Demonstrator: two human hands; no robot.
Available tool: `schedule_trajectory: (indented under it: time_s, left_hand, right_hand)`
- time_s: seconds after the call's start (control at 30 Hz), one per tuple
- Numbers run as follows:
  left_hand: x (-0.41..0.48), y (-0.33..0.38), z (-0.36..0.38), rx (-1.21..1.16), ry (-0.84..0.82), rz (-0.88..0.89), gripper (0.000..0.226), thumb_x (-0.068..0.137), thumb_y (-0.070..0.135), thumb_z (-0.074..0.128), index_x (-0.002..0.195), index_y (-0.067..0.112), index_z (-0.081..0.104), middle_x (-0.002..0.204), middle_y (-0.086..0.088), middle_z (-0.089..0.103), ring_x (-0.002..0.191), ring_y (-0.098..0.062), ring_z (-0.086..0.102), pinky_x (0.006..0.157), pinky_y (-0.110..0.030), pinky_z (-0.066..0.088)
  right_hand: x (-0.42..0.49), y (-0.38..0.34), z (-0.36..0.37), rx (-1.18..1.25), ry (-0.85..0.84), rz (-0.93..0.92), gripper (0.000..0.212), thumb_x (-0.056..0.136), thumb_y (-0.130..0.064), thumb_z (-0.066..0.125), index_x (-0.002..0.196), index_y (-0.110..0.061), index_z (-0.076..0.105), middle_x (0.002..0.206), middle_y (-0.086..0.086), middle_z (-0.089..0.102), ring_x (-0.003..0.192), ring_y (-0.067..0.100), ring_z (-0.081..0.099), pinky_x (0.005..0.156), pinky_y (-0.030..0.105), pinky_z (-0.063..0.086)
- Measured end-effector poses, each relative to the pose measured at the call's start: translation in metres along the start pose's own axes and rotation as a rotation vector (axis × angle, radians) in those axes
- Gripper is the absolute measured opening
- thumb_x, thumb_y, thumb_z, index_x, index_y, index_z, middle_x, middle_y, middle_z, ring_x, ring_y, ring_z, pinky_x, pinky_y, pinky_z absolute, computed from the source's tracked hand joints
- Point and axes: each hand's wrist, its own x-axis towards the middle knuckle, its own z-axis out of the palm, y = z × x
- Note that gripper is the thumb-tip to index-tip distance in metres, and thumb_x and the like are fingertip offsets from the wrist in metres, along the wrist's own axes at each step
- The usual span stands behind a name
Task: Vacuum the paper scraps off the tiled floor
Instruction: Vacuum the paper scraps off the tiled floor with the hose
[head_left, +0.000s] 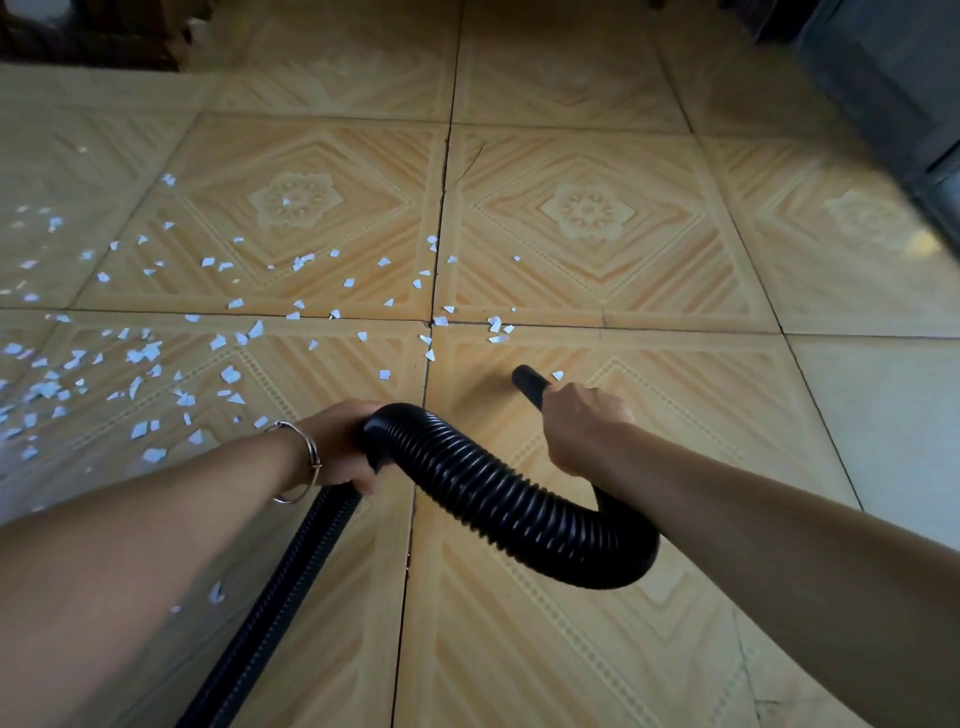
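We grip the black ribbed vacuum hose (498, 499) with our left hand (340, 447) and right hand (584, 423), keeping its nozzle (527, 382) low, sweeping leftward over the white paper scraps (228, 374).

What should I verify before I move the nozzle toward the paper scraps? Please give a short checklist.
1. Grip of right hand on nozzle: ok.
2. Hold of left hand on corrugated hose: ok.
3. No kink in the hose loop: ok.
4. Nozzle mouth touching tiled floor: cannot tell.
5. Suction running: cannot tell.
6. Floor free of paper scraps: not ok, most lie left of the nozzle.
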Motion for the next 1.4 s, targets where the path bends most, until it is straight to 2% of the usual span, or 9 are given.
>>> schedule_trajectory:
  time_s: [0.07,0.3,0.37,0.53,0.73,0.9,1.03,1.2,1.4]
  left_hand:
    - [0.000,0.004,-0.002,0.021,-0.004,0.014,0.030,0.065,-0.010,0.068,0.071,0.014,0.051,0.062,0.008,0.054,0.061,-0.007,0.051,0.058,-0.016,0.043]
    - [0.001,-0.003,-0.010,-0.061,0.041,0.101,0.038,0.063,-0.015,0.070,0.061,0.015,0.047,0.061,0.006,0.053,0.057,-0.007,0.050,0.049,-0.010,0.040]
    - [0.002,-0.007,-0.014,-0.077,0.076,0.107,0.038,0.062,-0.014,0.071,0.061,0.016,0.048,0.061,0.006,0.053,0.058,-0.009,0.050,0.049,-0.009,0.039]
    - [0.003,-0.019,-0.017,-0.163,0.122,0.115,0.039,0.062,-0.017,0.069,0.063,0.016,0.048,0.061,0.006,0.052,0.054,-0.005,0.047,0.044,-0.003,0.036]
    - [0.010,-0.025,-0.020,-0.198,0.107,0.109,0.034,0.064,-0.014,0.070,0.065,0.015,0.051,0.064,0.005,0.055,0.059,-0.006,0.051,0.051,-0.010,0.039]
    - [0.015,-0.030,-0.021,-0.230,0.114,0.087,0.034,0.063,-0.013,0.071,0.065,0.015,0.053,0.063,0.007,0.056,0.059,-0.006,0.052,0.050,-0.009,0.041]
    - [0.022,-0.029,-0.022,-0.227,0.110,0.072,0.031,0.064,-0.012,0.070,0.067,0.014,0.054,0.066,0.006,0.057,0.061,-0.006,0.052,0.054,-0.013,0.041]
    - [0.031,-0.035,-0.024,-0.283,0.163,0.023,0.027,0.062,-0.012,0.071,0.068,0.011,0.058,0.066,0.003,0.059,0.063,-0.012,0.055,0.056,-0.017,0.043]
    - [0.038,-0.042,-0.028,-0.222,0.179,0.027,0.027,0.063,-0.004,0.075,0.068,0.015,0.057,0.065,0.007,0.058,0.060,-0.006,0.053,0.055,-0.015,0.041]
  right_hand:
    - [-0.003,0.004,0.000,-0.004,-0.002,0.059,0.036,0.094,-0.003,0.042,0.129,-0.007,0.049,0.119,0.010,0.057,0.107,0.025,0.057,0.077,0.031,0.047]
    - [0.028,-0.011,0.000,0.012,0.061,0.070,0.040,0.093,-0.003,0.045,0.132,-0.011,0.047,0.101,0.005,0.056,0.097,0.025,0.059,0.066,0.030,0.041]
    - [0.039,-0.015,-0.005,0.013,0.063,0.059,0.038,0.092,-0.003,0.047,0.129,-0.013,0.049,0.084,0.002,0.047,0.084,0.024,0.054,0.064,0.030,0.040]
    - [0.054,-0.023,-0.017,-0.060,0.080,0.068,0.029,0.093,-0.006,0.048,0.120,-0.013,0.052,0.073,0.000,0.040,0.059,0.014,0.040,0.045,0.025,0.029]
    - [0.072,-0.027,-0.021,-0.045,0.105,0.098,0.034,0.093,-0.002,0.043,0.125,-0.012,0.049,0.074,0.002,0.043,0.058,0.015,0.043,0.045,0.026,0.033]
    - [0.081,-0.025,-0.021,-0.031,0.107,0.153,0.044,0.092,0.001,0.044,0.135,-0.011,0.041,0.107,0.008,0.059,0.080,0.021,0.053,0.061,0.028,0.043]
    - [0.095,-0.027,-0.029,-0.029,0.124,0.157,0.037,0.092,-0.001,0.045,0.127,-0.011,0.048,0.088,0.005,0.051,0.077,0.021,0.049,0.062,0.029,0.042]
    - [0.115,-0.034,-0.039,-0.054,0.136,0.159,0.040,0.091,0.001,0.046,0.129,-0.010,0.048,0.111,0.008,0.060,0.081,0.020,0.052,0.065,0.027,0.043]
    - [0.142,-0.037,-0.052,-0.048,0.147,0.196,0.051,0.090,0.002,0.048,0.138,-0.012,0.037,0.109,0.008,0.059,0.085,0.022,0.054,0.067,0.029,0.046]
